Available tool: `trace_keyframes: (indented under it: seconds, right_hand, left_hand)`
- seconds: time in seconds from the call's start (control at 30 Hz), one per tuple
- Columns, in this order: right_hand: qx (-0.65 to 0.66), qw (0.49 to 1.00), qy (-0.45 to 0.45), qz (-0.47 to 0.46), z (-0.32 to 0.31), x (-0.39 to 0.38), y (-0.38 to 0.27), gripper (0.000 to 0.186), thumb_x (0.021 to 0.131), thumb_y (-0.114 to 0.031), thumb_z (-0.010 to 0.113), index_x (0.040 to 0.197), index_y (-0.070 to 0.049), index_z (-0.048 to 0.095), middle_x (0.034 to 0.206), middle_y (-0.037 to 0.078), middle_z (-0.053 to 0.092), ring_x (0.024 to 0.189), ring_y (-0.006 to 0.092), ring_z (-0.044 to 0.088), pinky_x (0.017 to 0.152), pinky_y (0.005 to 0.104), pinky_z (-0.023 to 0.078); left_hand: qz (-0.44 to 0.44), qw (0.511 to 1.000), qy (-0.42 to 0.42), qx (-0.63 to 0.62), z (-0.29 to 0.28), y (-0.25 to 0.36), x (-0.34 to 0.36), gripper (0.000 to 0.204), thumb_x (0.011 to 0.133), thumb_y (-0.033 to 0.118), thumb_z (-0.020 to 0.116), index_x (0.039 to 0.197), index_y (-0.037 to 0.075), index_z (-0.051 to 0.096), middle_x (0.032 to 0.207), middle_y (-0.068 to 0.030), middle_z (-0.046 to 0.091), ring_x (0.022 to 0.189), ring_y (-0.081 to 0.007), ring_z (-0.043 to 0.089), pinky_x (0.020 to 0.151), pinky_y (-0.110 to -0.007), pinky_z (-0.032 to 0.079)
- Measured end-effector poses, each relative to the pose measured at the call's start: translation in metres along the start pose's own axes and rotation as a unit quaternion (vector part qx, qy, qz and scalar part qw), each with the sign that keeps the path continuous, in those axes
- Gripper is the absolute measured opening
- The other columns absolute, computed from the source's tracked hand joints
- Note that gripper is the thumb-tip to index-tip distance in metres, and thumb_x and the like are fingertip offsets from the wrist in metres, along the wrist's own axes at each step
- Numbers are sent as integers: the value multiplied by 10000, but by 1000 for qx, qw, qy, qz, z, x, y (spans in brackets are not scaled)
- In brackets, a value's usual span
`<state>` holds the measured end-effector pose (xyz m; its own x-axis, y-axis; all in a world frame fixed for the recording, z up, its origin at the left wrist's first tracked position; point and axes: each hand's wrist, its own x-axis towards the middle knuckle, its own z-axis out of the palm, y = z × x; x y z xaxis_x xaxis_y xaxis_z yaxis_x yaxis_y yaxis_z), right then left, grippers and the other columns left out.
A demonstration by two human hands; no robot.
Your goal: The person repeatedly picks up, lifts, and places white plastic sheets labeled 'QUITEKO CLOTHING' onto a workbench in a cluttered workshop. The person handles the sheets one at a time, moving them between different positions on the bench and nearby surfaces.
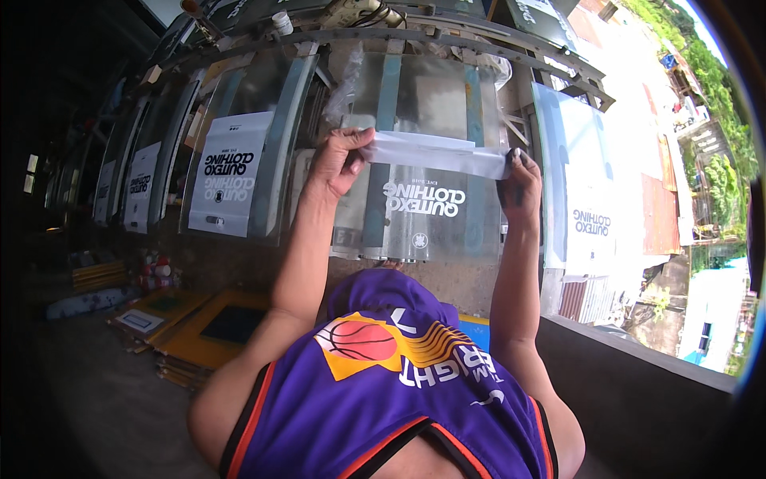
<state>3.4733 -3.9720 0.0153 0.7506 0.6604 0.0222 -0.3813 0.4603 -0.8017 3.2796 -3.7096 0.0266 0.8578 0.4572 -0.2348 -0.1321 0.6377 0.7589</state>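
A white plastic sheet or mailer bag point(435, 152) is stretched between my two hands, seen nearly edge-on as a narrow band. My left hand point(341, 164) pinches its left end, thumb against fingers. At the other end, my right hand point(521, 182) grips it with dark-smudged fingertips. Both arms reach forward over a glass panel point(483, 231) laid across blue-green strips. Below the band, block lettering point(423, 198) in dark and pale tones appears on the glass, with a small round mark under it. Whether the lettering is on the glass or reflected, I cannot tell.
White printed bags lie on neighbouring panels, one at left point(231, 172) and one at right point(590, 191). A metal rail point(447, 36) runs along the far side, with a white cup point(282, 22) by it. Flat yellowish frames point(183, 335) are stacked lower left. A low wall point(630, 351) borders the right.
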Motion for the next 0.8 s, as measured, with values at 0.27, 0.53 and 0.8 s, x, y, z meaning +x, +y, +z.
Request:
trace_keyframes:
  seconds: [0.27,0.53,0.8]
  right_hand:
    - [-48,994,-65,-73,32,18,-51,264,973,-148,584,1130,63,617,1010,81,668,882,120,611,818,269,477]
    - [-108,974,69,186,-47,-67,56,215,937,-147,634,1065,24,658,912,38,680,810,121,643,740,318,553]
    - [-303,883,120,338,-73,-141,77,387,944,-269,627,1049,103,631,835,180,713,725,211,715,670,301,578]
  left_hand:
    - [92,980,-48,169,33,57,-12,210,836,203,759,766,25,674,664,-63,659,418,-80,514,379,-181,317]
    - [-142,957,26,253,-54,-53,-39,241,829,210,765,789,-10,675,610,-43,622,393,-75,506,349,-203,296]
    - [-178,718,88,667,-84,-92,-45,403,806,329,753,670,-36,648,591,-164,619,510,-271,618,523,-394,485]
